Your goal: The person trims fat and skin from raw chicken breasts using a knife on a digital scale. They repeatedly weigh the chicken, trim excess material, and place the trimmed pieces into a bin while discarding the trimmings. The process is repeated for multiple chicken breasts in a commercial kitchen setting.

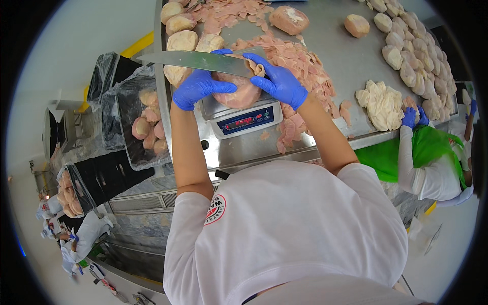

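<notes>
A round lump of pink meat (237, 94) sits on the platform of a white digital scale (247, 122) with a lit red display. My left hand (199, 87), in a blue glove, curls around the lump's left side, with its thumb across the front. A long knife (195, 60) lies level above the lump, its tip pointing left. My right hand (280, 82), also gloved, is at the blade's heel; the handle is hidden there. Its fingers and thumb are also against the lump's right side. A pale scrap (257, 67) shows between them.
Thin meat trimmings (300, 66) are heaped right of the scale on the steel table (351, 61). Whole lumps (182, 41) line its left edge; more are piled far right. A plastic-lined bin (133, 109) stands at left. A co-worker (432, 162) works at right, beside pale skins (380, 105).
</notes>
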The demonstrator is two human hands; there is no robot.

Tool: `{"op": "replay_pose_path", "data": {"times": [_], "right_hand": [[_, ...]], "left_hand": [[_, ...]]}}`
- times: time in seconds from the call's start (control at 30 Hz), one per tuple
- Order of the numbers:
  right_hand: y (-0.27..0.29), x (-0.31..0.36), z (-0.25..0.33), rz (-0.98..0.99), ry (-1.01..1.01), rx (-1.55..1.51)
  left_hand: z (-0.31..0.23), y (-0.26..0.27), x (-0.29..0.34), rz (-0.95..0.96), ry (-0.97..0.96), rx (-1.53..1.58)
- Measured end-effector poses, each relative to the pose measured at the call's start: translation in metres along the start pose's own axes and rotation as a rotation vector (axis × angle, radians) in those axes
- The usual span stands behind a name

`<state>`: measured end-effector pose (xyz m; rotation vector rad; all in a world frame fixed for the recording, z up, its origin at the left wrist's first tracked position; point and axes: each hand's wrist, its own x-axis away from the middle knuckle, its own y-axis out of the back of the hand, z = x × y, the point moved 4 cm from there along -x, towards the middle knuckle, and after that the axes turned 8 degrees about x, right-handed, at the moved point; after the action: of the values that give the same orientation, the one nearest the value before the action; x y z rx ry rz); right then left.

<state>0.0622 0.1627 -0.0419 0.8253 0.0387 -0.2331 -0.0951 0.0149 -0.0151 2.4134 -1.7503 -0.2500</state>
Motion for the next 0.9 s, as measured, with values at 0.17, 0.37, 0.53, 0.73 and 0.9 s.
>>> {"op": "replay_pose_path", "data": {"times": [0.17, 0.37, 0.53, 0.73, 0.9], "right_hand": [[-0.015, 0.007, -0.007, -0.300, -0.029, -0.389], [-0.014, 0.021, 0.005, -0.393, -0.024, -0.342], [-0.005, 0.035, 0.019, -0.126, -0.090, -0.001], [-0.002, 0.054, 0.007, -0.069, -0.025, 0.012], [-0.005, 0.039, -0.010, -0.079, 0.031, 0.189]], "left_hand": [[0.001, 0.003, -0.004, 0.082, 0.067, 0.042], [-0.005, 0.001, 0.000, 0.060, -0.011, 0.017], [-0.006, -0.012, 0.017, -0.191, 0.017, 0.009], [0.007, -0.021, 0.022, -0.195, -0.270, -0.339], [0.008, -0.019, 0.012, -0.069, -0.256, -0.243]]}}
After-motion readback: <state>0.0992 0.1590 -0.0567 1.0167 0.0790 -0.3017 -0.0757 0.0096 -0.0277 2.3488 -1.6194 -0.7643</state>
